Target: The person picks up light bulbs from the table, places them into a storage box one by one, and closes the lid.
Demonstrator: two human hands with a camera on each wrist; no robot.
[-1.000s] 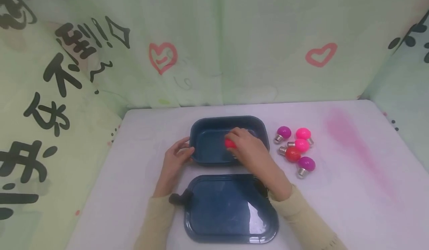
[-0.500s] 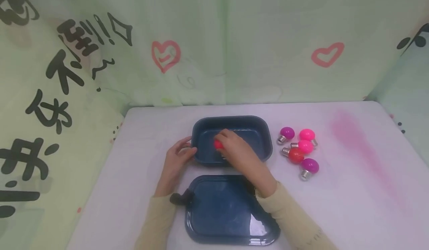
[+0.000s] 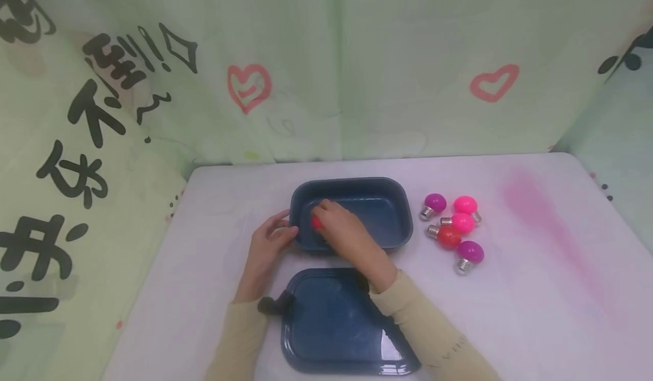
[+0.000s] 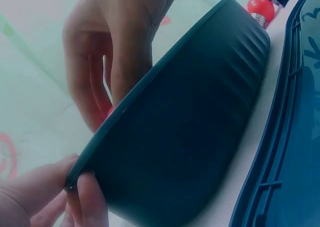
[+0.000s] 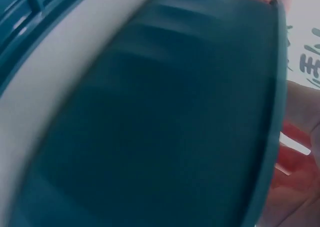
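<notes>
A dark blue rectangular box (image 3: pixel 380 216) sits on the white table, its hollow side up. My left hand (image 3: pixel 267 248) pinches the box's left rim, thumb and fingers on either side of it in the left wrist view. Down inside the box's left part, my right hand (image 3: pixel 347 235) holds a pinkish-red light bulb (image 3: pixel 316 222). Fingers cover most of that bulb, and its base is hidden. From the right wrist, the box wall (image 5: pixel 150 112) blocks much of the view of the fingers.
Right of the box lie several bulbs: a purple bulb (image 3: pixel 435 202), pink ones, a red bulb (image 3: pixel 449 237) and another purple bulb (image 3: pixel 470 252). A dark blue lid (image 3: pixel 326 324) lies in front of the box, under the right forearm. A green curtain (image 3: pixel 357 86) hangs behind the table.
My right hand has moved left inside the box with the bulb, from around its middle to near the left wall. The left hand stays at the rim.
</notes>
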